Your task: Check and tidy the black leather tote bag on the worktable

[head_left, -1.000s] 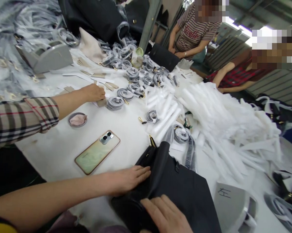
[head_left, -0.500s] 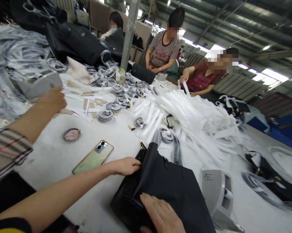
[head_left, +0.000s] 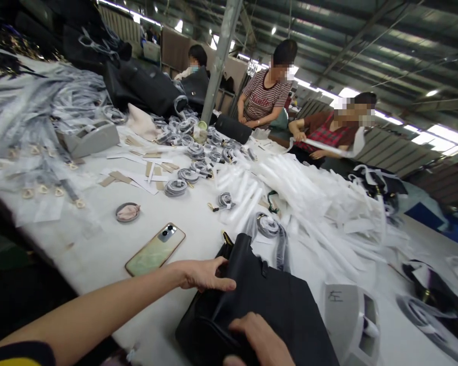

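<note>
The dim roof (head_left: 411,51) is broken by strip lights (head_left: 308,85) and by glaring panes (head_left: 452,138) at the upper right, which are blown out. The pale surface (head_left: 93,241) is softly lit; folds of the black bag (head_left: 285,297) are lost in darkness. Edges are stretched and blurred; faces are pixelated.

black bag (head_left: 280,297), green phone (head_left: 154,251), striped shirt (head_left: 264,97)

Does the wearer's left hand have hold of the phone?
No, the left hand is at the black bag, while the phone lies on the white table.
</note>
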`<state>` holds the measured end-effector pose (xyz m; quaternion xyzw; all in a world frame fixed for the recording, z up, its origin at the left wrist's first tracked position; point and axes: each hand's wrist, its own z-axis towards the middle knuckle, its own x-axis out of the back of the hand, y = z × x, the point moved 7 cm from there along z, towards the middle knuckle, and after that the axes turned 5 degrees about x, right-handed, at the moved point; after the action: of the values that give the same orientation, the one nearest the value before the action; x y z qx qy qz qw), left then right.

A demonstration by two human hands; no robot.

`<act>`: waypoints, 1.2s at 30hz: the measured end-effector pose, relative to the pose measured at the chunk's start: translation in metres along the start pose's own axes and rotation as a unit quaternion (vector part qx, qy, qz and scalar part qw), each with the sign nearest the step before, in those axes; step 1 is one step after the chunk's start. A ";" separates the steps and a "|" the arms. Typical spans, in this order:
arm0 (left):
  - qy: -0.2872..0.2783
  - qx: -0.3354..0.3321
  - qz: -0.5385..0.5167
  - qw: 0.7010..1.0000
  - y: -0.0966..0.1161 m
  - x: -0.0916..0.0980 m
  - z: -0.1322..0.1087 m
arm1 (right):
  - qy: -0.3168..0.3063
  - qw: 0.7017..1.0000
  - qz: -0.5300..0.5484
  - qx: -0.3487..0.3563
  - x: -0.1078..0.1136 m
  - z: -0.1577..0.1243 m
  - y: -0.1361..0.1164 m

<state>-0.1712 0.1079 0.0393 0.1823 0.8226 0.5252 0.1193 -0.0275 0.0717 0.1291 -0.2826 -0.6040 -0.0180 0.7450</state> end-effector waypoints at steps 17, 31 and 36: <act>0.099 -0.038 0.316 0.943 0.003 -0.053 -0.084 | -0.162 0.960 0.089 -0.212 -0.018 0.172 0.153; 0.271 -0.100 0.091 0.953 -0.041 -0.056 -0.099 | 0.110 0.781 0.470 -0.397 -0.025 0.126 0.196; 0.246 0.028 -0.076 0.966 -0.016 -0.021 -0.090 | 0.144 0.756 0.489 -0.411 -0.028 0.125 0.199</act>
<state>-0.1899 0.0192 0.0623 -0.0119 0.8527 0.5197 -0.0526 -0.0728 0.2849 0.0381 -0.8129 -0.2038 0.0616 0.5421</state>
